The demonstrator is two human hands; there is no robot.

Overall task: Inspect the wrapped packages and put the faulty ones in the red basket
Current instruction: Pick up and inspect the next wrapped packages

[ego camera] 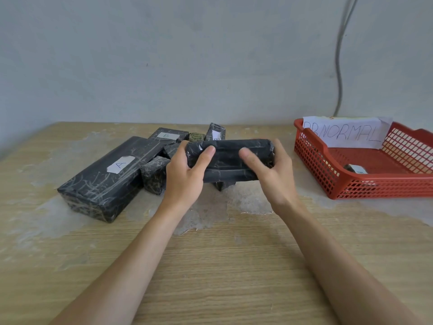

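I hold a black wrapped package, long and rounded, above the table's middle. My left hand grips its left end and my right hand its right end, thumbs on the near face. The red basket stands at the right with a paper sign reading "ABNORMAL" and one small wrapped package inside. To the left lie a big black package labelled A, a package labelled B, and several smaller wrapped ones.
The wooden table has worn pale patches. A grey wall stands right behind the packages, with a cable hanging down at the right above the basket.
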